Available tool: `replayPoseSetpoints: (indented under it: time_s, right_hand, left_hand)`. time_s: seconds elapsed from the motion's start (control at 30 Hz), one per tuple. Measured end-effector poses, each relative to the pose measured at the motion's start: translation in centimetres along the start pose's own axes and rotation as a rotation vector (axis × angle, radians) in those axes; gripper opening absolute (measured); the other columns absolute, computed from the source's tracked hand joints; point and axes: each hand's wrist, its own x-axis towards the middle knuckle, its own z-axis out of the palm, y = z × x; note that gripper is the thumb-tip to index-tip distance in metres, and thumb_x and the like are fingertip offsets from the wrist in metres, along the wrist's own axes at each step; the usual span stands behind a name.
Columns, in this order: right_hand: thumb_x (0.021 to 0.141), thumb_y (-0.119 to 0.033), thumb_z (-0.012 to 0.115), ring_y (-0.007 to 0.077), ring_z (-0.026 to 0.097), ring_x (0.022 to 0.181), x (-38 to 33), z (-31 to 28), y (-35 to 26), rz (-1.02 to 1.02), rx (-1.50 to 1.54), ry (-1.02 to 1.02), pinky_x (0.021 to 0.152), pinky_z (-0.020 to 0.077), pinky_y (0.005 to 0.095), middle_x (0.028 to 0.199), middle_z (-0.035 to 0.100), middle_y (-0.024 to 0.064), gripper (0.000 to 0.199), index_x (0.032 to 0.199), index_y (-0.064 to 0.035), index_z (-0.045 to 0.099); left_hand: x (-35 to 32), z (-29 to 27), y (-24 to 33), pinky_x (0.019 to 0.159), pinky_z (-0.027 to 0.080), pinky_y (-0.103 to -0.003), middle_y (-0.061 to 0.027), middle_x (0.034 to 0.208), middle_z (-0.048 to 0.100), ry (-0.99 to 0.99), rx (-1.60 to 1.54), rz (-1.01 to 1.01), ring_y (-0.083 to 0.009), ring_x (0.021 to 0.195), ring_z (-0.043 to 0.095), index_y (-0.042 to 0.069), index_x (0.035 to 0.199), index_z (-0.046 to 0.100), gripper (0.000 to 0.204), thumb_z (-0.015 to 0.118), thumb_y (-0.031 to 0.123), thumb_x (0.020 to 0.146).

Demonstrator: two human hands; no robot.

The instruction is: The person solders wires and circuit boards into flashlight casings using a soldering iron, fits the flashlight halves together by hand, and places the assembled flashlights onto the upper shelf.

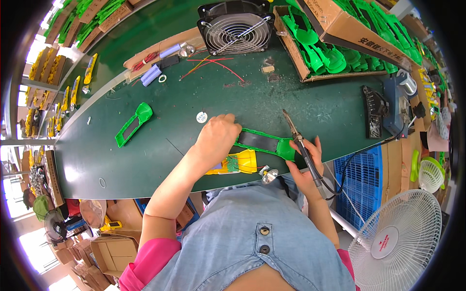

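Note:
A green plastic flashlight shell half with a dark inset panel lies across the front of the bench. My left hand is closed over its left end, the fingertips mostly hidden under the knuckles. In my right hand is a soldering iron, its tip pointing up and away from me. Fingers of that hand also touch the shell's wide right end. Just nearer to me sits a yellow shell half with a small green circuit board and red wires, partly behind my left wrist. A silvery reflector rests at its right end.
Another green shell half lies at left. Behind stand a metal fan and a carton of green shells. Purple cells and loose wires lie at the back. The soldering station is at right, its cable hanging past the bench edge.

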Motion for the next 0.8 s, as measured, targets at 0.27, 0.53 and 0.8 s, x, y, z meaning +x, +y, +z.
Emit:
replayPoseSetpoints:
  time_s: [0.27,0.53,0.8]
  right_hand:
    - [0.067,-0.007,0.071,0.0225,0.056,0.104,-0.2,0.2,0.1,0.004,0.058,-0.004,0.104,0.0158,0.0525,0.107,0.061,0.0050,0.054,0.114,-0.0061,0.044]
    - [0.067,-0.006,0.071,0.0223,0.056,0.103,0.1,-0.1,-0.2,0.033,0.063,-0.030,0.104,0.0156,0.0518,0.107,0.061,0.0061,0.053,0.113,-0.0059,0.044]
    - [0.066,-0.005,0.071,0.0274,0.055,0.102,1.9,0.7,-0.3,-0.001,0.094,-0.106,0.100,0.0318,0.0452,0.108,0.059,0.0089,0.050,0.110,-0.0054,0.049]
  left_hand:
    - [-0.5,-1.9,-3.4,0.066,0.044,-0.032,-0.0074,0.079,0.055,0.099,-0.677,0.083,-0.0225,0.076,0.054,0.006,0.080,0.067,0.014,0.065,0.006,0.066]
    - [-4.0,0.4,3.4,0.075,0.041,-0.036,-0.0062,0.084,0.056,0.281,-0.039,0.177,-0.0231,0.082,0.053,0.006,0.078,0.063,0.020,0.065,0.005,0.058]
    - [-3.2,3.4,4.5,0.071,0.041,-0.034,-0.0047,0.074,0.055,0.513,-0.351,0.210,-0.0235,0.071,0.054,0.005,0.078,0.061,0.018,0.059,0.003,0.060]
